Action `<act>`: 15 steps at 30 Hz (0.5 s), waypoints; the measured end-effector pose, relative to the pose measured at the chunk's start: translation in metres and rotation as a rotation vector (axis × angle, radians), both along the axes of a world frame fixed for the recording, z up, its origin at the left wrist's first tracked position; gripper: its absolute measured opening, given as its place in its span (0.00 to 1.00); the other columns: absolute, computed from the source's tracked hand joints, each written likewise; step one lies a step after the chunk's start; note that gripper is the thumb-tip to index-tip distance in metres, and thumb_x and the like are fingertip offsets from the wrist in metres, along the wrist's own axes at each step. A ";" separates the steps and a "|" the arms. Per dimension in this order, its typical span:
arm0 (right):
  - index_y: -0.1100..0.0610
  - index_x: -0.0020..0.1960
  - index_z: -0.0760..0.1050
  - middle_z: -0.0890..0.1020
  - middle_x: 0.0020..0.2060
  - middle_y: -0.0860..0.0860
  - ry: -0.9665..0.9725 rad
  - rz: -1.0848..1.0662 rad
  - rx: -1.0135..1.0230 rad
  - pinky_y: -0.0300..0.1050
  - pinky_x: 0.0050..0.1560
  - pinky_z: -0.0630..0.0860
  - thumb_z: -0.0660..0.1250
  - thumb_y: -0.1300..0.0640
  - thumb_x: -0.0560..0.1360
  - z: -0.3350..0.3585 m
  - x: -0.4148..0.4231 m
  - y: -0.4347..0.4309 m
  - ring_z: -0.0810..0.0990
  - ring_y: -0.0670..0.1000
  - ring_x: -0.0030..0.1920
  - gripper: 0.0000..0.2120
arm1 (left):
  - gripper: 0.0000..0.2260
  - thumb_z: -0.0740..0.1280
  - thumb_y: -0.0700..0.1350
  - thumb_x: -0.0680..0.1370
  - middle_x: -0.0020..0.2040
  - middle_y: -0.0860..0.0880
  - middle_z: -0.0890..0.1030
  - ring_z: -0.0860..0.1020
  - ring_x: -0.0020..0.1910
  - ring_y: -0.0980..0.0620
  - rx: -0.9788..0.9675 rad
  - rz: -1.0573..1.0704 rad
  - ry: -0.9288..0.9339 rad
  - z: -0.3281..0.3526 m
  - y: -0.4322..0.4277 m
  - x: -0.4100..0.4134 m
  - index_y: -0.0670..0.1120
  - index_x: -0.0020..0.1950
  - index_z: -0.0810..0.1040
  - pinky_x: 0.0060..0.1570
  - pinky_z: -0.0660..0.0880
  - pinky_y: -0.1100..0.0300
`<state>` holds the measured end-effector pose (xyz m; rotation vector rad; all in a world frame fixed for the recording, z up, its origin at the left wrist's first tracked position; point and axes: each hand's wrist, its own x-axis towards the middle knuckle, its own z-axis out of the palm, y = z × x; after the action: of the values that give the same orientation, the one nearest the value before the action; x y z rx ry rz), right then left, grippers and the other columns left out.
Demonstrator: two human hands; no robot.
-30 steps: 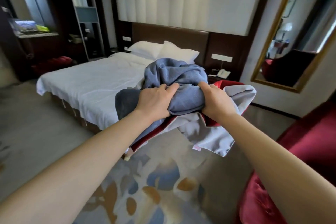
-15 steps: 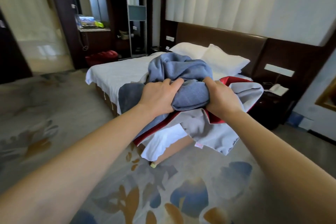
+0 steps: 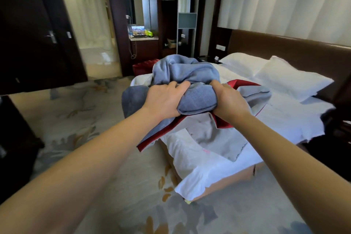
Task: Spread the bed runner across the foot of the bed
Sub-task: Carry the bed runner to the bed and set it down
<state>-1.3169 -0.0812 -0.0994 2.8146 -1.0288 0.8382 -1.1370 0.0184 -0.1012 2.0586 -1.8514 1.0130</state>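
A bunched bed runner point(image 3: 191, 74), blue-grey with red trim and a pale grey underside, is held in front of me above the near corner of the bed. My left hand point(image 3: 165, 99) grips its left side with curled fingers. My right hand point(image 3: 228, 100) grips its right side. Loose ends of the cloth hang down below both hands. The bed point(image 3: 281, 119) has a white sheet and two white pillows point(image 3: 288, 80) against a brown headboard.
Patterned carpet point(image 3: 76, 119) covers the floor to the left and in front of the bed. A red stool point(image 3: 142, 66) stands beyond the bed's far side. Dark wardrobe doors point(image 3: 28, 34) fill the left. A dark piece of furniture point(image 3: 336, 129) sits at the right edge.
My view has swung left and I have come closer to the bed's corner. Both hands keep the same grip on the bunched runner.
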 end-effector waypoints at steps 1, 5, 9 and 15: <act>0.57 0.59 0.68 0.77 0.47 0.58 -0.005 0.016 0.004 0.50 0.41 0.72 0.67 0.55 0.72 0.000 0.015 -0.008 0.76 0.60 0.46 0.17 | 0.33 0.67 0.66 0.66 0.46 0.48 0.81 0.82 0.38 0.45 0.000 0.012 0.001 0.000 -0.005 0.013 0.51 0.66 0.69 0.29 0.72 0.57; 0.57 0.59 0.68 0.78 0.47 0.59 -0.004 0.071 0.025 0.51 0.42 0.74 0.67 0.54 0.73 -0.008 0.078 -0.036 0.77 0.60 0.47 0.18 | 0.32 0.66 0.66 0.67 0.46 0.48 0.81 0.82 0.38 0.45 0.022 0.044 0.010 -0.005 -0.024 0.070 0.51 0.66 0.69 0.30 0.72 0.56; 0.56 0.58 0.68 0.78 0.47 0.58 -0.010 0.094 0.040 0.52 0.40 0.74 0.67 0.53 0.72 -0.016 0.144 -0.059 0.76 0.60 0.47 0.17 | 0.32 0.66 0.67 0.67 0.46 0.49 0.81 0.81 0.39 0.46 0.028 0.074 0.000 -0.012 -0.043 0.133 0.51 0.66 0.69 0.30 0.72 0.57; 0.55 0.57 0.68 0.78 0.46 0.57 -0.004 0.094 0.052 0.50 0.39 0.73 0.66 0.54 0.73 -0.016 0.244 -0.098 0.76 0.59 0.46 0.15 | 0.31 0.66 0.65 0.68 0.48 0.49 0.81 0.81 0.40 0.46 0.045 0.099 0.010 -0.012 -0.077 0.228 0.52 0.67 0.68 0.30 0.69 0.58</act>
<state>-1.0733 -0.1792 -0.1151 2.9264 -0.9388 0.8374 -0.9089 -0.0591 -0.1132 2.1969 -1.7998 0.9906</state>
